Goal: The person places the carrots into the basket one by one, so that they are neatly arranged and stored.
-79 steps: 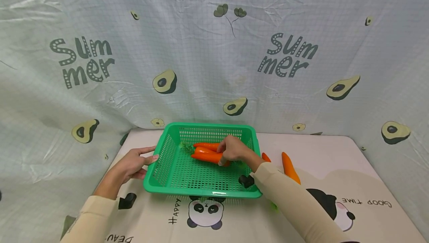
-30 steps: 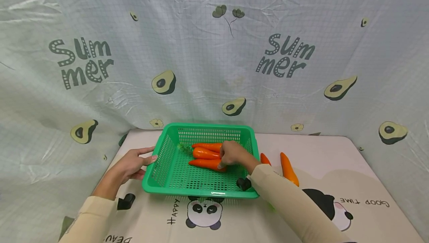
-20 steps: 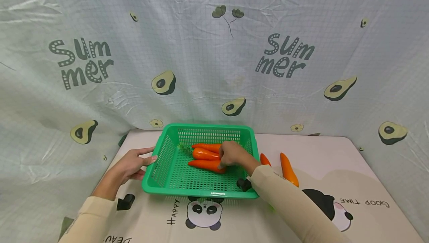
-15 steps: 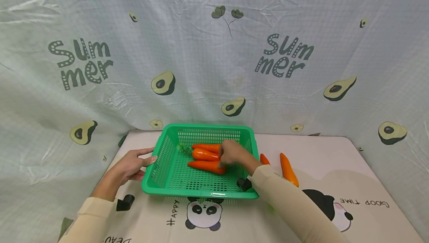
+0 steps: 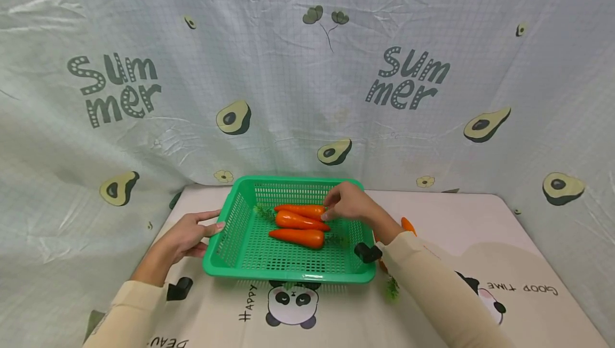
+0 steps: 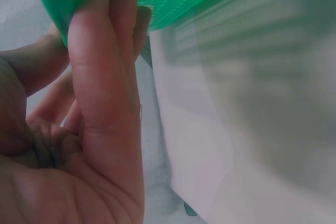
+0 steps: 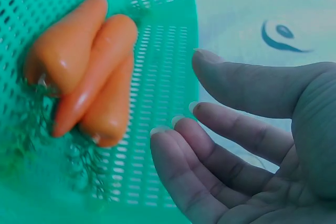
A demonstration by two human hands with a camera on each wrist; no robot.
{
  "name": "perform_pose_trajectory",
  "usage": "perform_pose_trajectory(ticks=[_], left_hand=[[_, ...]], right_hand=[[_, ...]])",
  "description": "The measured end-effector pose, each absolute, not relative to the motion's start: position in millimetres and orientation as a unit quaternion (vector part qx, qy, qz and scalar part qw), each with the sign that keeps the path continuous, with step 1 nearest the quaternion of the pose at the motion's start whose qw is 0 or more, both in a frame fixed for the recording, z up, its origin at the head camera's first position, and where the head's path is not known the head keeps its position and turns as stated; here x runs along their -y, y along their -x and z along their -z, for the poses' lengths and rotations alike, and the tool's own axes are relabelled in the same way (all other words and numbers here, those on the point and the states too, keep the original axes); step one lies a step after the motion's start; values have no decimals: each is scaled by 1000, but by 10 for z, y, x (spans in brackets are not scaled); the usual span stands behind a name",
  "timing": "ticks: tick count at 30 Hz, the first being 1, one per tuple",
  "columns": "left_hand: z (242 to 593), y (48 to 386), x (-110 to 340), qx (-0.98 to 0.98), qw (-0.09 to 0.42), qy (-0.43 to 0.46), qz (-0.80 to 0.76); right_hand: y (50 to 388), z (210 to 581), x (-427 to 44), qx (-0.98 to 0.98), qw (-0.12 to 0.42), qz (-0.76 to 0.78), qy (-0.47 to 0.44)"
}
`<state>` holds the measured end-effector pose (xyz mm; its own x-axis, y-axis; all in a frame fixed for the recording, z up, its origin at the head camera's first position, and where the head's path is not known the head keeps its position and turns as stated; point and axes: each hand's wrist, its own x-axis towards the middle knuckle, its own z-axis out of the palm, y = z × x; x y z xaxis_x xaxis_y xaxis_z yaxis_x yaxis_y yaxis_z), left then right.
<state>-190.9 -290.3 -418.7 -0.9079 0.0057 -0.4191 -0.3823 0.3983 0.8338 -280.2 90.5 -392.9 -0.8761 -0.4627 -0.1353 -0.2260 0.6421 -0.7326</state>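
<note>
Here's the pale table [image 5: 471,220], its cover carrying a panda print [image 5: 292,302] and dark lettering, and behind it hangs a creased, whitish cloth [image 5: 278,65] with a fine grid, marked "Summer" and dotted with avocado prints [image 5: 234,117]. Folds run down the cloth, and light catches its wrinkles.

In the middle, a green plastic basket [image 5: 288,278], rectangular with rounded corners, a smooth shiny rim and walls and floor pierced by rows of slots! The left hand [image 5: 188,235] has its left side, rim pinched between thumb and fingers.

Inside lie three glossy orange carrots, close together: the back one [image 5: 299,209] and the front one [image 5: 299,237] point left, the middle one [image 5: 298,221] tapers right, and feathery green leaves [image 5: 264,212] fringe the left end.

Over the right side comes the right hand [image 5: 351,202], fingers loosely bent, a clear gap between thumb and fingertips, holding nothing, right by the back carrot. More orange [image 5: 407,224] peeks past the cream sleeve [image 5: 432,278] on the table, partly hidden, and a leafy green tuft [image 5: 393,287] lies just beside the basket's near right corner.
</note>
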Motion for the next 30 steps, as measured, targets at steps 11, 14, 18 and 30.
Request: perform_pose_trajectory(ticks=[11,14,18,30], left_hand=[[4171,1906,2904,-815,180,116,-538],[4162,1903,2908,-813,184,119,-539],[4150,1899,2907,-813,187,124,-538],[4140,1897,2867,-813,185,126,-537]], right_hand=[[2778,3852,-1269,-888,155,398,170],[2762,3840,-1346,-888,152,401,167],[2737,3821,-1466,-886,150,409,160],[2649,3897,-1859,-886,140,421,138]])
